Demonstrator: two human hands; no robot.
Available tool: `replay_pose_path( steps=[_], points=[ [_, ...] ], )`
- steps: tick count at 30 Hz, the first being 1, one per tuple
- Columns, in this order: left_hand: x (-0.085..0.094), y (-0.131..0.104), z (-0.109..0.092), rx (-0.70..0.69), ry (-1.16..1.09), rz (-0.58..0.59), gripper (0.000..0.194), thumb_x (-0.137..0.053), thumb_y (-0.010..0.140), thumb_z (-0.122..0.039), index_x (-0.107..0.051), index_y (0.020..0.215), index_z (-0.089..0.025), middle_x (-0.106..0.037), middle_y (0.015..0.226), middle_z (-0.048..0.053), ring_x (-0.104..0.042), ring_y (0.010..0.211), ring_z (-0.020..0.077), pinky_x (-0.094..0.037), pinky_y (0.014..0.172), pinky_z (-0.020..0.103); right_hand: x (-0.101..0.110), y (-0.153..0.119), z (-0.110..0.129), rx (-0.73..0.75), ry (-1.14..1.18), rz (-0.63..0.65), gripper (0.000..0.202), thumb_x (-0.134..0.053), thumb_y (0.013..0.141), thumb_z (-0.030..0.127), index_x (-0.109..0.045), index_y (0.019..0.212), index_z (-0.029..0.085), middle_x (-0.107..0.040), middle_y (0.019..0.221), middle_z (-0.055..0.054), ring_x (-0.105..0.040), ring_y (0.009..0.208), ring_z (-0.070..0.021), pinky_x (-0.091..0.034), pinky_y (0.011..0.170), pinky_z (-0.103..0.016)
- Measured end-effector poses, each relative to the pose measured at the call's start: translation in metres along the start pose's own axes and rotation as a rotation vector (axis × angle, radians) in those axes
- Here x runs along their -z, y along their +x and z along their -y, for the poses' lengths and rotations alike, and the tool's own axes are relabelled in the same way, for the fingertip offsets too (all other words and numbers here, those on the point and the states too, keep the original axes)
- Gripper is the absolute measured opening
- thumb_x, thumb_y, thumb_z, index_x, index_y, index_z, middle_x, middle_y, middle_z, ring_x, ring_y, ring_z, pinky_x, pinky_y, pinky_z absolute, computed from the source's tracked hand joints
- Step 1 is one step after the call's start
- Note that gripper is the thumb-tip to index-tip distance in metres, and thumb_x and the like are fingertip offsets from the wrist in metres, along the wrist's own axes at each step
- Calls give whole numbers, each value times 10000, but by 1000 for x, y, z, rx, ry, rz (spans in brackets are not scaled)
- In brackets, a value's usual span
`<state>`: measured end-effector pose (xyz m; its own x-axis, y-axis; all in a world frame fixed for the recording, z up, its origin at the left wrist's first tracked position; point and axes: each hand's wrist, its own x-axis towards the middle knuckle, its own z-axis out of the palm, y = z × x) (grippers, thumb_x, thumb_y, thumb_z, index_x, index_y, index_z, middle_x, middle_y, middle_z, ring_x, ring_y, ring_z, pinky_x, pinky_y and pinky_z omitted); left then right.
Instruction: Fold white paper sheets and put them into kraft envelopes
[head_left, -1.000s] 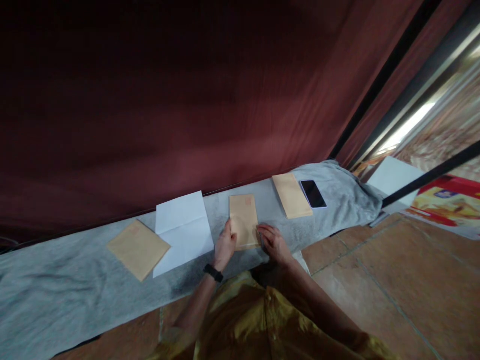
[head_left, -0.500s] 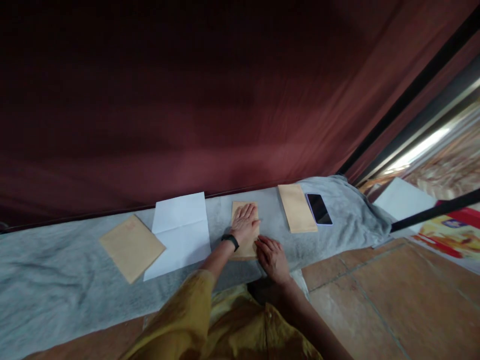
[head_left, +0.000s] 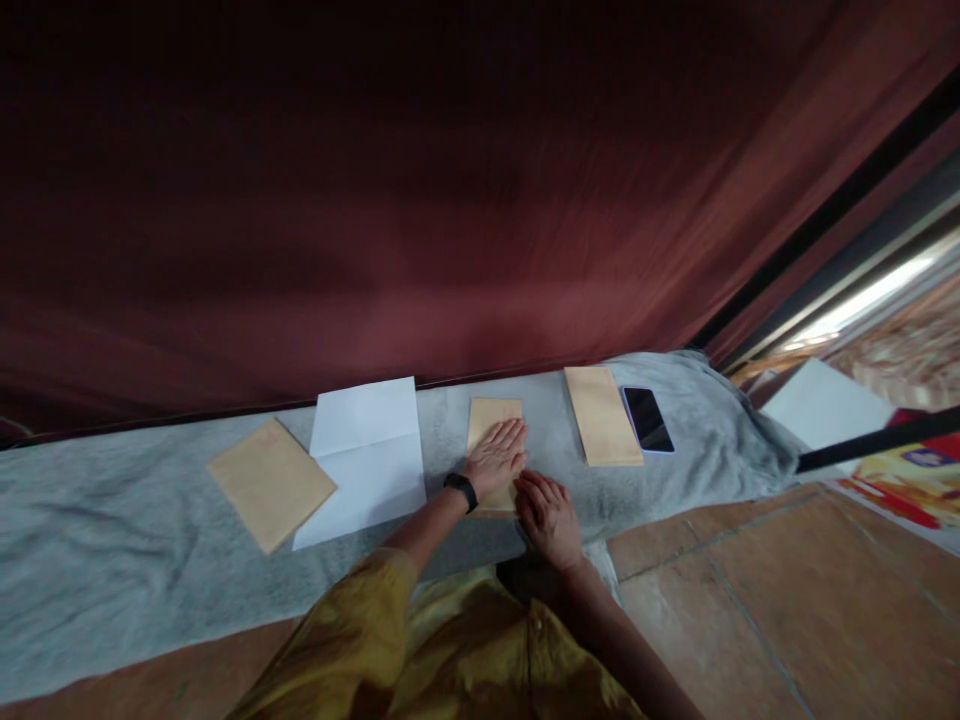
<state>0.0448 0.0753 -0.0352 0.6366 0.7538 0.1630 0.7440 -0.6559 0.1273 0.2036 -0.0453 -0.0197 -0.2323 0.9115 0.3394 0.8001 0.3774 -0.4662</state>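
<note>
My left hand (head_left: 497, 460), with a black band at its wrist, lies flat on a brown paper envelope (head_left: 485, 412), fingers stretched out toward the upper right. My right hand (head_left: 550, 515) is closed at the lower right edge of that same envelope, its fingers bent and pressed together; the thumb is mostly hidden. To the left, a second brown envelope (head_left: 271, 485) lies at a slant, its corner overlapping a creased sheet of white paper (head_left: 373, 455). On the right sits a stack of brown envelopes (head_left: 602, 415) beside a dark-screened phone (head_left: 649, 420).
All of this rests on a long, narrow surface draped with a grey cloth (head_left: 120, 530). Dark red fabric (head_left: 450, 240) hangs behind it. Black poles (head_left: 877, 440) and a colourful printed box (head_left: 911, 470) are at the right, above the tiled floor (head_left: 780, 590).
My left hand has slid down the envelope toward me, uncovering more of its top end. My right hand stays at the edge. The view has shifted slightly.
</note>
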Motion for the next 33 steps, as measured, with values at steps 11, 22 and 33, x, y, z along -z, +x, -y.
replay_pose_path(
  steps=[11, 22, 33],
  points=[
    [11, -40, -23, -56, -11, -72, 508, -304, 1044, -318, -366, 1512, -131, -362, 1601, 111, -279, 1504, 178, -211, 1252, 399, -2, -1, -1, -13, 36, -55, 237, -456, 999, 246, -622, 1166, 219, -682, 1211, -86, -612, 1101, -223, -442, 973, -391],
    [28, -93, -38, -81, -162, 12, 511, -442, 1013, -351, -409, 1499, -198, -426, 1570, 71, -344, 1478, 192, -280, 1231, 396, -3, 0, -13, 40, 61, -10, 408, -411, 995, 243, -550, 1378, 217, -619, 1368, -103, -559, 1272, -233, -432, 1074, -441],
    [39, -145, -51, 46, -192, -44, 418, -395, 1027, -271, -498, 1428, -214, -525, 1502, 43, -450, 1410, 160, -386, 1182, 372, -27, 74, -25, 217, -122, 176, 528, -413, 1034, 363, -366, 1540, 224, -405, 1577, -99, -378, 1458, -251, -235, 1218, -501]
  ],
)
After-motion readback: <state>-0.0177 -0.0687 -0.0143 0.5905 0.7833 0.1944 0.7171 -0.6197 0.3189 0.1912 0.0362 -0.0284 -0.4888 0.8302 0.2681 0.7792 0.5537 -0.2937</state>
